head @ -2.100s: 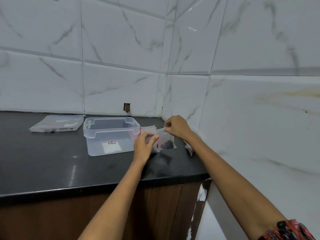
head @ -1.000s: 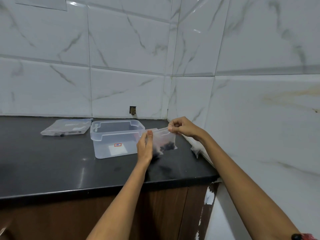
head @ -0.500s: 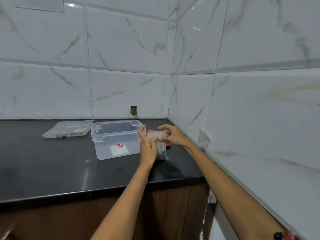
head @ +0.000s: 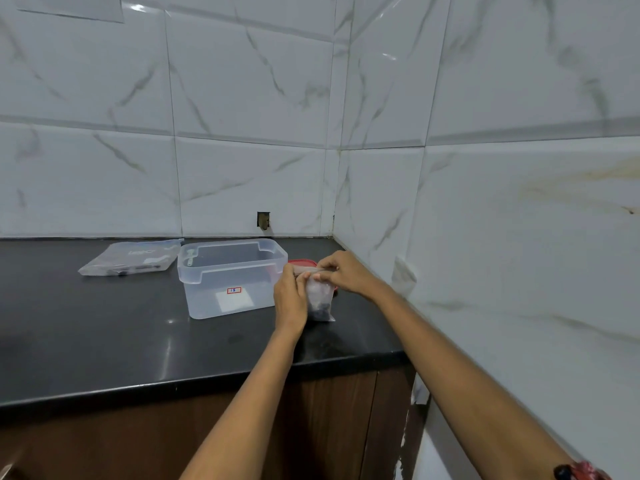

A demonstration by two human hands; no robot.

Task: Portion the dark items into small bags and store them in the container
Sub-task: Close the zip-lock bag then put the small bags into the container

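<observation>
Both hands are on 1 small bag (head: 320, 299), held upright just off the worktop (head: 104, 341) near its right end, close to the front-right corner of the container (head: 232, 278). The dark items (head: 320, 308) sit in a clump at the bag's bottom; the top strip runs roughly left-right between the 2 hands.

Left hand (head: 289, 299): fingers curled round the bag's left side, thumb up at the top strip, so it grips the bag. Right hand (head: 343, 273): fingertips pinch the top strip from the right and above. Looks like the sealing step, prob. pressing the closure shut; can't tell if it's fully closed.

The relation that matters: the container lies directly left of the bag, open top level w/ the hands, and appears to have no bags in it yet. The bag's long axis is vertical. The left hand is nearer the container, touching or nearly touching its right wall, so the drop-in is a short lift up and left over the rim. The right hand would need to let go or follow.

Red lid (head: 303, 262) lies behind the hands, beside the container. A larger flat bag (head: 131, 259) lies at the back-left of the worktop, well apart.
</observation>
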